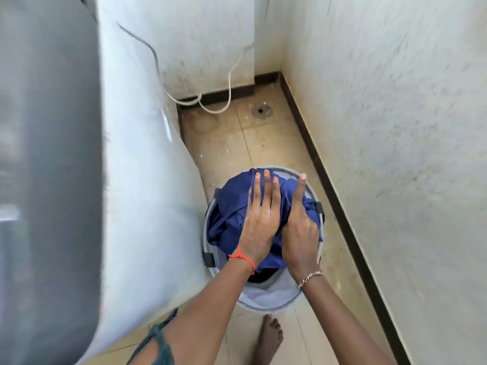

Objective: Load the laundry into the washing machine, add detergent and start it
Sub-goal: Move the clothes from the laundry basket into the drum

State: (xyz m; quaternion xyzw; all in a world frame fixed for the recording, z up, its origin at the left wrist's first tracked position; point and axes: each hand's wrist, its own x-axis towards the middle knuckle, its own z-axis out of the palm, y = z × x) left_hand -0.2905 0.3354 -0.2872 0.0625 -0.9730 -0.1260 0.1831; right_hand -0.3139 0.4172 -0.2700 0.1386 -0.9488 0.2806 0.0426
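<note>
A round grey laundry basket (267, 296) stands on the floor beside the white washing machine (147, 185), whose dark grey top (47, 127) fills the left edge, blurred. A dark blue garment (232, 206) is heaped in the basket, with something darker under it. My left hand (259, 222), a red thread on its wrist, lies flat on the garment with its fingers straight. My right hand (300, 233), wearing a bracelet, is beside it, one digit stretched out and the other fingers curled into the blue cloth.
A white wall (395, 154) runs close on the right, with a dark skirting along the tiled floor (237, 143). A floor drain (261, 110) and white cables (210, 108) lie in the far corner. My bare foot (268, 338) stands just in front of the basket.
</note>
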